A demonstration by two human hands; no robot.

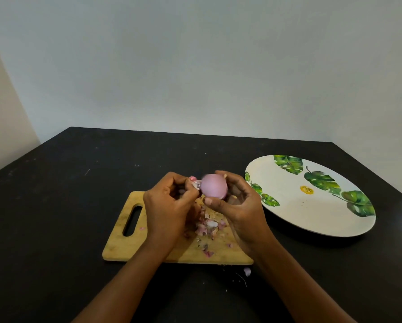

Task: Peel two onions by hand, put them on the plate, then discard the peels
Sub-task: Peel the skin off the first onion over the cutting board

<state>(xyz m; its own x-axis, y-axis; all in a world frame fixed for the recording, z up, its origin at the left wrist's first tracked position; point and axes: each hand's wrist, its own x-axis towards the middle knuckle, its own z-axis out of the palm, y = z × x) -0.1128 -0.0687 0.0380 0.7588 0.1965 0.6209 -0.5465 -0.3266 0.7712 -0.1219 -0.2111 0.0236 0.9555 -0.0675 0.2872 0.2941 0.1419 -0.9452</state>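
Onion (212,188) is sitting cupped in the right hand (239,203) above the board (125,243); the left hand (169,201) is pinching peel (194,183) at its end. Bared flesh is looking smooth, likely slippery, so gripping its firm middle seems safest.

The plate (311,213) lies right of the cutting board (125,248); peel scraps (207,226) lie on the board, the onion (213,185) above it
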